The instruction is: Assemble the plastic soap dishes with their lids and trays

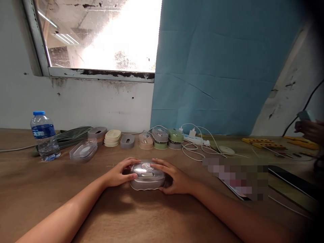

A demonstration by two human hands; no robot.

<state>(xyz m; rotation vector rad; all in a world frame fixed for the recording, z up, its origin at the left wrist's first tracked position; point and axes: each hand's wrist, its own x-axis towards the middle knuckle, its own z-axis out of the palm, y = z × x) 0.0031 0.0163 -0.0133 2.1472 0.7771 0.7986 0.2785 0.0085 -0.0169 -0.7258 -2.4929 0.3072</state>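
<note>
An oval greyish-purple plastic box [147, 184] sits on the brown table in front of me. Its clear lid shows a round sticker and a small slot on top. Around its left end curls my left hand [120, 174], with the thumb on the lid's near left side. My right hand [176, 178] wraps the right end, fingers over the top and thumb low at the near corner. Parts of both ends are hidden behind my fingers.
Along the wall stand a water bottle [43, 136], a clear lid [83, 151], cream stacked parts [112, 138], a pink box [145, 141] and stacked green and grey boxes [175, 135]. A power strip [193, 139] with white cables lies right. Another person's hand [310, 131] shows far right.
</note>
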